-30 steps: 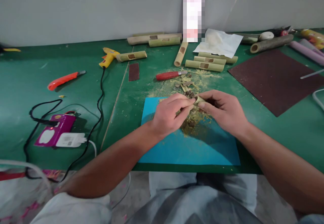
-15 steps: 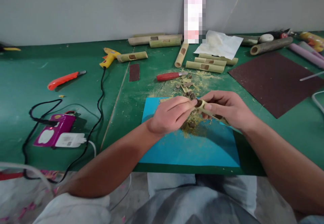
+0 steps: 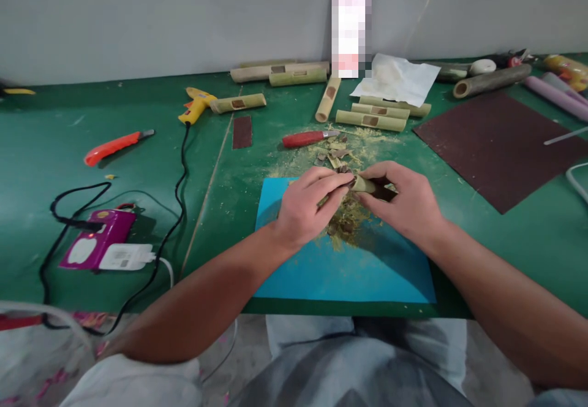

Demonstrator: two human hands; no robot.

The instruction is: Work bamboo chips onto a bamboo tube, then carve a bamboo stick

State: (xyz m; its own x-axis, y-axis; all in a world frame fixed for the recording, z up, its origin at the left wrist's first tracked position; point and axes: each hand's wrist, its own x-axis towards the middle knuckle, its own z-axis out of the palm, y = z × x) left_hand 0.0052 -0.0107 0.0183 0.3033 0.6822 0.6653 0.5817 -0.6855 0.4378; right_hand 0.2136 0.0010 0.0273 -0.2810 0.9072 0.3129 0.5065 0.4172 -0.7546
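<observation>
A short bamboo tube (image 3: 364, 184) lies crosswise between my two hands, just above the shavings. Its pale green side shows in the gap between them, while much of the rest is hidden by fingers. My left hand (image 3: 307, 201) is closed around the left part. My right hand (image 3: 404, 197) grips the right part, thumb below and fingers over the top. Beneath them, wood shavings and dark scraps (image 3: 345, 223) are heaped on a blue sheet (image 3: 316, 275). A red-handled knife (image 3: 304, 139) rests on the table beyond my hands.
Several bamboo tubes with cut openings (image 3: 371, 121) lie at the back. To the left are a yellow glue gun (image 3: 197, 105), an orange utility knife (image 3: 113, 148) and a purple power strip (image 3: 98, 238) with cords. At right lies a dark brown sheet (image 3: 503, 149).
The tube has turned in my hands, so its open end no longer faces up between them. My left fingers have moved from the end opening to wrap around the tube.
</observation>
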